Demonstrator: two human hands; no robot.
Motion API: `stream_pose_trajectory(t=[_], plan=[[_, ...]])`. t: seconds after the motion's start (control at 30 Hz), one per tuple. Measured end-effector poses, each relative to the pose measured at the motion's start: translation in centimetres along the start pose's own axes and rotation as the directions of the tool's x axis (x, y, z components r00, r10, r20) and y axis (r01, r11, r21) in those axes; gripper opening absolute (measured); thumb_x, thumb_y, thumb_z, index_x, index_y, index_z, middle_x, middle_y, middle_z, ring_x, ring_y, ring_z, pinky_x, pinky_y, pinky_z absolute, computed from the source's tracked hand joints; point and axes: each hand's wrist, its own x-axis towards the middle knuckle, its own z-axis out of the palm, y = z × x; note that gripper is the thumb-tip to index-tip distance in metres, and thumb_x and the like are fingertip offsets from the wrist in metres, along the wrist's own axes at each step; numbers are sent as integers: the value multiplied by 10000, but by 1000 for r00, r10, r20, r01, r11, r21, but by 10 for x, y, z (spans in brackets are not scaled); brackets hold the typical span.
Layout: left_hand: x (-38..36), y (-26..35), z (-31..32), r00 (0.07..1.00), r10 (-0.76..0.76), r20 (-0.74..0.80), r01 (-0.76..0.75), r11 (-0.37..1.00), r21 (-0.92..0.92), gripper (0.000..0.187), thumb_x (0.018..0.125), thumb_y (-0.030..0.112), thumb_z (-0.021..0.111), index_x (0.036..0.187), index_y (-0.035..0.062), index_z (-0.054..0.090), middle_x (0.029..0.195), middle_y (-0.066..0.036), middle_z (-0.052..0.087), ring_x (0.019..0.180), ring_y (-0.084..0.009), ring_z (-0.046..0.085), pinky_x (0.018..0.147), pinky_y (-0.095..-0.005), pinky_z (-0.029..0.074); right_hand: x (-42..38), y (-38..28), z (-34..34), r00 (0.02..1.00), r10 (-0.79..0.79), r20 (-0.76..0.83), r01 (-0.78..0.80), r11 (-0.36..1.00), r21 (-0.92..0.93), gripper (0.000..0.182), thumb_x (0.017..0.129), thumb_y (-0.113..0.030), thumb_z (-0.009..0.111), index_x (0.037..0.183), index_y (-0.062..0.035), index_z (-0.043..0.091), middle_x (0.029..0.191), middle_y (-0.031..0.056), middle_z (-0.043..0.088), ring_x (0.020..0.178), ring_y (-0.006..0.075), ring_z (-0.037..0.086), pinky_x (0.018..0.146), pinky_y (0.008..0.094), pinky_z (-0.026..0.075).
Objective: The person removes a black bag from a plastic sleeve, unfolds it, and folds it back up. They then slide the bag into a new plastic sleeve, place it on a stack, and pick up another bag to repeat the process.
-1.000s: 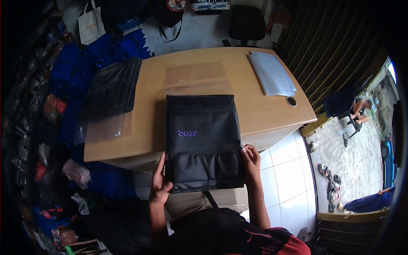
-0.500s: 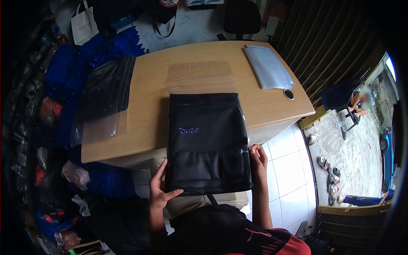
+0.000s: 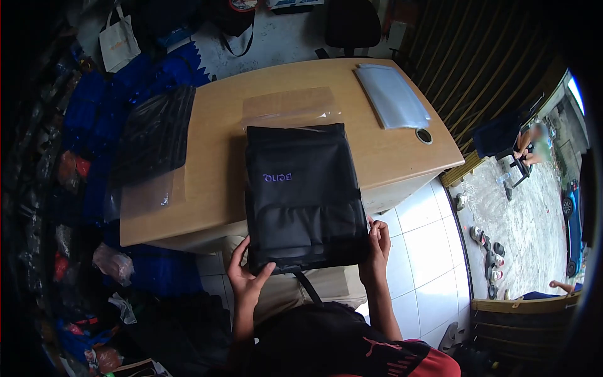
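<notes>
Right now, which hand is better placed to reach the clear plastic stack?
Probably the right hand: at the right edge of the black bag, it is nearer the stack; the left hand holds the near left corner.

1. On the black bag point(image 3: 304, 213) before you, purple lettering point(image 3: 277, 177) reads "BenQ", upside down from your side
2. On your black shirt point(image 3: 301, 342) you wear a pink leaping-cat logo point(image 3: 380, 345) with pink bars point(image 3: 398, 367) below
3. On the pale tote bag point(image 3: 124, 58) you see orange print point(image 3: 118, 45), too small to read
4. On the dark bag point(image 3: 229, 24) you cannot make out the red emblem point(image 3: 243, 4)
</notes>
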Motion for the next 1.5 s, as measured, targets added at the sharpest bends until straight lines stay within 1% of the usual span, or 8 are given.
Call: stream_pose_trajectory(t=[0.17,0.23,0.33,0.67,0.83,1.13,1.33,1.5], plan=[[-3,11,4,987,4,161,1,1000,-27,710,797,-41,748,1403,-1,379,1294,-112,520,1132,-213,571,981,-328,514,4,3,2,998,-51,-26,47,990,-132,177,1036,-253,489,1015,-78,476,1272,80,525,1151,140,476,1025,290,338],[-2,-1,10,972,-192,-140,196,980,18,577,843,44,727,1351,76,455,1281,-73,516,1078,-156,575,622,-320,632,4,3,3,998,-59,-18,56,987,-152,191,1042,-262,473,1019,-72,481,1281,85,522,1158,146,470,1032,297,329],[3,-21,2,978,-108,-179,127,987,97,557,844,52,730,1331,113,467,1274,-49,527,1069,-143,577,576,-294,620,-1,3,-1,992,-117,51,125,972,-199,222,1050,-267,447,1070,-52,500,1298,99,514,1175,155,465,1044,309,328],[-8,-1,-1,997,-53,64,63,984,-166,780,704,-96,801,1380,22,431,1295,-119,530,1111,-196,603,874,-329,581,-6,-1,1,997,-71,-6,71,996,-48,261,1042,-294,469,1117,-48,516,1189,57,512,1130,128,467,1024,298,341],[-1,-34,7,980,40,-195,-52,997,-58,660,694,-139,796,1271,-18,499,1213,-124,565,1030,-169,633,836,-286,567,20,23,4,984,-146,-105,121,970,-209,182,1039,-300,488,1027,-119,500,1009,-30,451,902,85,412,826,222,338],[16,-64,-8,926,338,-171,-293,925,242,510,693,-71,839,1094,-14,530,1033,-73,623,983,-150,623,827,-286,540,10,-3,-10,998,5,68,7,983,-182,130,1050,-262,455,998,-143,456,937,-44,390,831,66,399,772,240,389],[20,-20,15,979,131,-155,-150,982,-116,490,721,-92,805,1103,9,516,1171,-100,571,1036,-177,614,777,-240,517,-2,-14,-16,989,-20,144,67,942,-328,168,1058,-275,434,979,-127,427,931,-23,382,876,68,428,803,238,400],[20,-34,2,986,118,-118,-111,992,68,456,744,-93,788,1093,14,515,1057,-99,601,963,-154,640,787,-238,529,-8,-20,-16,971,7,237,47,974,-221,321,948,-88,603,1187,-63,389,1048,33,427,968,115,494,809,239,423]])
